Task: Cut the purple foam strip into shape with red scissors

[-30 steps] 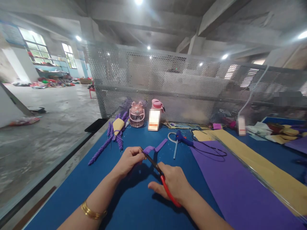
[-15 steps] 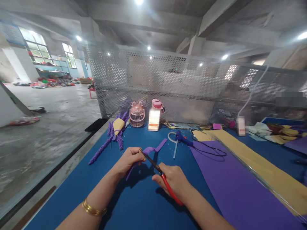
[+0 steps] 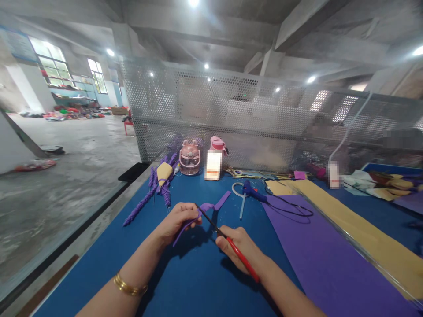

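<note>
- The left hand (image 3: 181, 219) pinches a purple strip (image 3: 220, 202), its ends sticking out on both sides of the fingers.
- The right hand (image 3: 240, 247) grips red-handled scissors (image 3: 243, 260), blade tips at the strip.
- Blue tabletop (image 3: 99, 264) spreads beneath both hands, its left edge well apart from the left hand.
- A purple sheet (image 3: 324, 259) bounds the right hand's outer side.
- Farther back, a perforated panel (image 3: 264, 114) stands behind a pink bottle (image 3: 189, 154).

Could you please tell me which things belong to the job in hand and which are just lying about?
Job in hand:
red-handled scissors, in the right hand
purple strip, in the left hand

Seemingly just lying about:
pink bear-eared bottle
blue glue gun
yellow sheet
</note>
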`<state>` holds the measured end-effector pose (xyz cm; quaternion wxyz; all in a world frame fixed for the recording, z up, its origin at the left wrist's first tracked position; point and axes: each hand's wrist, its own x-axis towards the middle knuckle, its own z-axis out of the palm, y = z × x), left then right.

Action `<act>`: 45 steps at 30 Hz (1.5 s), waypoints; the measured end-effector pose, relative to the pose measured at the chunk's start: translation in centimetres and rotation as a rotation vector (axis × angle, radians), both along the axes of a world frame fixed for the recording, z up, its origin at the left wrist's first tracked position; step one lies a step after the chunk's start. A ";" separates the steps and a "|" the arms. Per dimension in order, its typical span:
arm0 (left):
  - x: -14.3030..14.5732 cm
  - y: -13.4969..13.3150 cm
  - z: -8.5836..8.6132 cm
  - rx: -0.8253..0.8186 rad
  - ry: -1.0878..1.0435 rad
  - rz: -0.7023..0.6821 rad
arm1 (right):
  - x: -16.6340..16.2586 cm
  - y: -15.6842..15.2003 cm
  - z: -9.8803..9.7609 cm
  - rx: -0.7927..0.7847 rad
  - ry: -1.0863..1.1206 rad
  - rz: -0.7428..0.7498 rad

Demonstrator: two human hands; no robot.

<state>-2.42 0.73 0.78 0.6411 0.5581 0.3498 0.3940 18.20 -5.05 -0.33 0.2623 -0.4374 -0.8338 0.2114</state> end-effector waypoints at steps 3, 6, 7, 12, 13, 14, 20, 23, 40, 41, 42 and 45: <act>-0.1 0.2 -0.3 0.013 0.008 0.005 | 0.1 0.1 -0.3 -0.041 0.059 0.035; -0.1 0.3 -0.5 0.019 0.015 0.004 | 0.1 0.1 -0.5 -0.062 0.087 0.047; -0.1 0.3 -0.6 0.021 0.015 0.003 | 0.1 0.1 -0.6 -0.070 0.091 0.046; -0.1 0.3 -0.4 0.013 0.003 0.008 | 0.0 0.2 -0.6 -0.081 0.107 0.043; -0.1 0.2 -0.3 0.008 0.005 0.011 | 0.0 0.2 -0.6 -0.077 0.104 0.042; 0.0 0.2 -0.2 0.000 0.009 0.013 | 0.0 0.1 -0.5 -0.072 0.098 0.039; 0.2 -0.2 0.2 -0.071 -0.045 0.024 | -0.3 -0.1 0.0 -0.027 0.031 -0.009; 0.3 -0.1 -0.1 -0.089 -0.143 -0.014 | -0.3 -0.1 0.1 0.013 -0.024 -0.045; 0.0 0.0 0.0 0.026 -0.004 0.003 | -0.2 -0.1 0.0 -0.016 0.016 -0.055; 0.1 0.0 0.0 0.039 0.000 0.007 | -0.1 0.0 -0.1 -0.023 0.030 -0.047; 0.1 0.0 0.1 0.052 0.004 0.010 | -0.1 0.0 -0.2 -0.028 0.041 -0.040; 0.1 0.0 0.1 0.093 0.026 0.021 | 0.1 0.2 -0.6 -0.036 0.061 -0.022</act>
